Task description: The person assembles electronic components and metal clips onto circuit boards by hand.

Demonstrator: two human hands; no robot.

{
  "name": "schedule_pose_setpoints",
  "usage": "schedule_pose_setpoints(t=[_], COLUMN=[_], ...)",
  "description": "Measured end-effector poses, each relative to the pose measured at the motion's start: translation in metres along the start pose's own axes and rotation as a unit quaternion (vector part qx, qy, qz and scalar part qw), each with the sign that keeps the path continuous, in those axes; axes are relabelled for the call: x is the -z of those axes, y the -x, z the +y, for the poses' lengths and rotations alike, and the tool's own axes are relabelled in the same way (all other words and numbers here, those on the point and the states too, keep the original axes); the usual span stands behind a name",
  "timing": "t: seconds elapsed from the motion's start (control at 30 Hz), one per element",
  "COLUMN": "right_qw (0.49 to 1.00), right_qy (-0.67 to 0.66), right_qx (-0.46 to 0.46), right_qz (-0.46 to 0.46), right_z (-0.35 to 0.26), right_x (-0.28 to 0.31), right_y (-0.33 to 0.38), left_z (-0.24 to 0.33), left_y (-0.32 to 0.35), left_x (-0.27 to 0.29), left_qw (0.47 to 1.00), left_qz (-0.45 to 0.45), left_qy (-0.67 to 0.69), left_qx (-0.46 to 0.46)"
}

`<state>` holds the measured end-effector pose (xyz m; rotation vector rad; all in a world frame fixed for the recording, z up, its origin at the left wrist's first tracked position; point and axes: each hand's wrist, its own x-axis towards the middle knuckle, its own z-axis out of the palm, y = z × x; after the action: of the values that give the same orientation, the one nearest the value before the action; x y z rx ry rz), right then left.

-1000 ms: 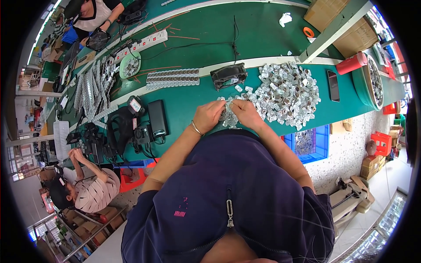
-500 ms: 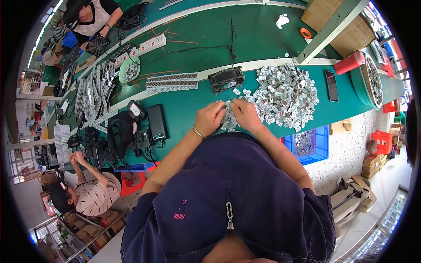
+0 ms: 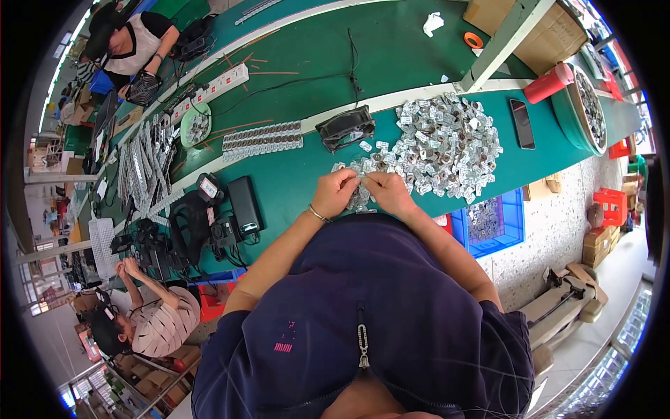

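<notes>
Both the left hand (image 3: pixel 334 193) and right hand (image 3: pixel 391 195) curl inward, fingertips nearly meeting over a small cluster of clear-and-silver pieces (image 3: pixel 359 201) at the near edge of the green worktable (image 3: pixel 286 183); whether either grips one is too small to tell. A large heap of similar pieces (image 3: pixel 448 148) spreads just right, a black axial fan (image 3: pixel 346 129) stands just beyond, and a smartphone (image 3: pixel 521 124) lies farther right.
</notes>
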<state>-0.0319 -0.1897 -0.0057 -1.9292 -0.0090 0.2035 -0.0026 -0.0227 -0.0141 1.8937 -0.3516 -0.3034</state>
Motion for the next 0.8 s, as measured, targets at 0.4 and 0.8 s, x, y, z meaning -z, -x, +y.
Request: schedule_pose_setpoints(t=[0.4, 0.8], right_qw=[0.985, 0.985], right_qy=[0.077, 0.081], right_qx=[0.117, 0.07], right_qz=[0.102, 0.135], right_z=[0.022, 0.022], right_x=[0.006, -0.026], right_y=[-0.042, -0.079], left_z=[0.001, -0.018], left_y=[0.011, 0.035], left_x=[0.009, 0.027], left_qw=[0.994, 0.995], left_qz=[0.015, 0.062], left_qy=[-0.1, -0.051], left_qx=[0.04, 0.06])
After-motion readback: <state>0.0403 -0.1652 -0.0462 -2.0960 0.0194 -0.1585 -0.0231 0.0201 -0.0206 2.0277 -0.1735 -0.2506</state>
